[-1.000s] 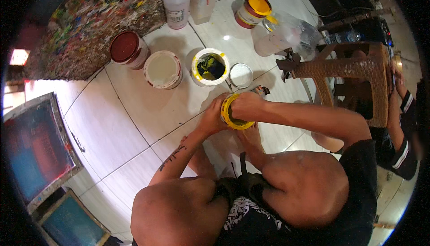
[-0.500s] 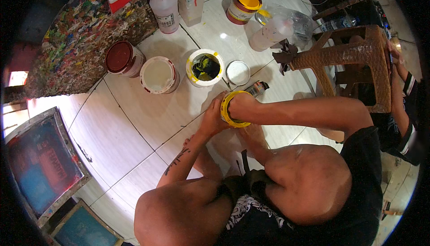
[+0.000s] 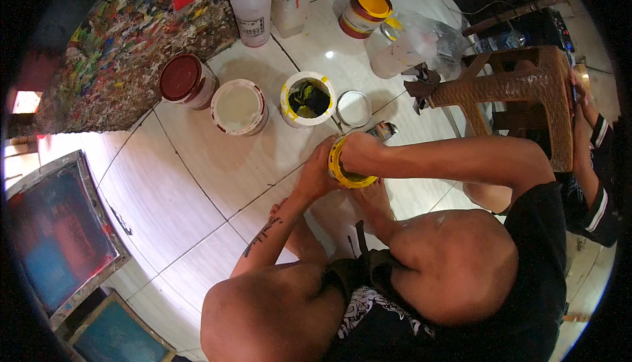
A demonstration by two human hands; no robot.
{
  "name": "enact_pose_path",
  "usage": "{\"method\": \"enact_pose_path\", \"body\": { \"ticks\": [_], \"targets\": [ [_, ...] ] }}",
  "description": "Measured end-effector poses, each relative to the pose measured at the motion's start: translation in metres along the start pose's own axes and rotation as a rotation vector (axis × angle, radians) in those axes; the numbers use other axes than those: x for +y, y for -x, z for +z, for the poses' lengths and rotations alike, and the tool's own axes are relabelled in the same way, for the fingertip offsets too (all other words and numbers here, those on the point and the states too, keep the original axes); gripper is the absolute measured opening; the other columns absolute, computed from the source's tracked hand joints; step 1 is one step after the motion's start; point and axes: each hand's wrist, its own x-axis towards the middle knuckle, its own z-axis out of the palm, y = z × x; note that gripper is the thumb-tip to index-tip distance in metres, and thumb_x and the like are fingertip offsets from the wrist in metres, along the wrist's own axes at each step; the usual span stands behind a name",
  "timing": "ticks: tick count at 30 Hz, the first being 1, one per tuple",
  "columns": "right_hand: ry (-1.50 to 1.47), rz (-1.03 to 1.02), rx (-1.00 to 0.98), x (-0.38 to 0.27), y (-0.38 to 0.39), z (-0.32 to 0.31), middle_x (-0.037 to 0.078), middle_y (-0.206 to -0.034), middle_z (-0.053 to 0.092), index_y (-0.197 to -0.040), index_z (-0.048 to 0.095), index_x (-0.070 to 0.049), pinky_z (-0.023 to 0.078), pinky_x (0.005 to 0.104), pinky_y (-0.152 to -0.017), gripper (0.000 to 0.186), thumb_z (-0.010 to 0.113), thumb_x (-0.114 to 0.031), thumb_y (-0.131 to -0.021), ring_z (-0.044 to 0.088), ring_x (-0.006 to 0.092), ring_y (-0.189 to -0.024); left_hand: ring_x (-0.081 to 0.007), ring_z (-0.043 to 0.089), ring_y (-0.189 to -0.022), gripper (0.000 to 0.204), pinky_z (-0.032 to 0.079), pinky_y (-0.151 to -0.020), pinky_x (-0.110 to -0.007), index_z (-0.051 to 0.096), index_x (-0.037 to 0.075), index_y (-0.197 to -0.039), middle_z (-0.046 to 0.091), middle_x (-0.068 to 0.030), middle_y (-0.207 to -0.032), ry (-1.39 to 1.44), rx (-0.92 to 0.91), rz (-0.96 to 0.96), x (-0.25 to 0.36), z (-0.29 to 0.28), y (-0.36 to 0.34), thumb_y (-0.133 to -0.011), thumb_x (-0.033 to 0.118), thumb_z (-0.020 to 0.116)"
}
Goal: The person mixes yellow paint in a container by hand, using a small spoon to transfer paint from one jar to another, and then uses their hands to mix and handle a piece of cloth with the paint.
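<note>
My left hand point(image 3: 322, 163) grips the side of a yellow-rimmed paint can point(image 3: 353, 181) between my feet. My right hand point(image 3: 357, 152) reaches down into that can, its fingers hidden inside. Just beyond stands a white tub point(image 3: 289, 117) with yellow-smeared rim and dark, yellow-streaked contents, beside a round silver-white lid point(image 3: 354, 108). A pale tub point(image 3: 238, 105) and a can with a dark red lid point(image 3: 181, 77) stand to the left. A small dark item point(image 3: 383, 131) lies just past my right hand.
Bottles point(image 3: 251, 16), a jug point(image 3: 291, 7) and a yellow-topped can point(image 3: 364, 16) stand at the back by a paint-spattered block point(image 3: 112, 65). Framed screens point(image 3: 59, 230) are at left. A brown stool point(image 3: 500, 92) is at right, with another person's arms point(image 3: 581, 144) beside it.
The view shifts slightly. My right forearm and elbow sit a little higher in the picture, with the hand still in the can.
</note>
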Motion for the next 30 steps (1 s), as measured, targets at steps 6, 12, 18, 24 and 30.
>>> {"method": "enact_pose_path", "body": {
  "ticks": [6,12,18,24,30],
  "targets": [
    [-0.011,-0.045,0.016,-0.002,-0.003,0.019,0.006,-0.088,0.072,-0.083,0.075,-0.015,0.054,0.0401,-0.066,0.014,0.064,-0.020,-0.075,0.069,0.0249,-0.081,-0.0359,0.041,-0.129,0.107,0.037,-0.107,-0.041,0.033,0.005,-0.139,0.042,-0.0176,-0.140,0.004,0.021,0.033,0.010,-0.002,0.000,-0.050,0.023,0.090],
    [-0.096,0.142,0.196,-0.016,-0.016,0.043,0.009,-0.083,0.071,-0.080,0.074,-0.013,0.053,0.0415,-0.062,0.013,0.065,-0.018,-0.073,0.068,0.0269,-0.078,-0.0372,0.042,-0.128,0.108,0.035,-0.108,-0.042,0.033,0.003,-0.139,0.042,-0.0191,-0.139,0.001,0.028,0.001,0.011,-0.003,0.001,-0.049,0.024,0.091],
    [-0.123,0.085,0.265,-0.013,-0.007,0.042,0.008,-0.080,0.070,-0.078,0.073,-0.011,0.052,0.0420,-0.057,0.011,0.065,-0.014,-0.072,0.068,0.0268,-0.074,-0.0373,0.042,-0.128,0.108,0.036,-0.108,-0.041,0.034,0.002,-0.138,0.043,-0.0203,-0.139,0.008,0.015,0.017,0.011,0.002,0.002,-0.050,0.025,0.091],
    [-0.096,0.033,0.033,-0.002,-0.008,0.009,0.007,-0.080,0.071,-0.079,0.074,-0.012,0.054,0.0427,-0.059,0.011,0.064,-0.014,-0.075,0.069,0.0261,-0.076,-0.0372,0.040,-0.130,0.107,0.035,-0.108,-0.043,0.030,0.006,-0.141,0.040,-0.0180,-0.141,0.017,0.020,0.063,0.005,-0.003,0.001,-0.054,0.027,0.090],
    [-0.083,0.034,0.023,0.002,-0.005,0.014,0.007,-0.079,0.070,-0.080,0.074,-0.012,0.055,0.0404,-0.057,0.012,0.064,-0.016,-0.076,0.069,0.0252,-0.075,-0.0375,0.043,-0.127,0.106,0.036,-0.107,-0.041,0.035,0.002,-0.137,0.044,-0.0201,-0.138,0.033,0.030,0.049,0.011,-0.003,-0.001,-0.049,0.022,0.091]
  ]
}}
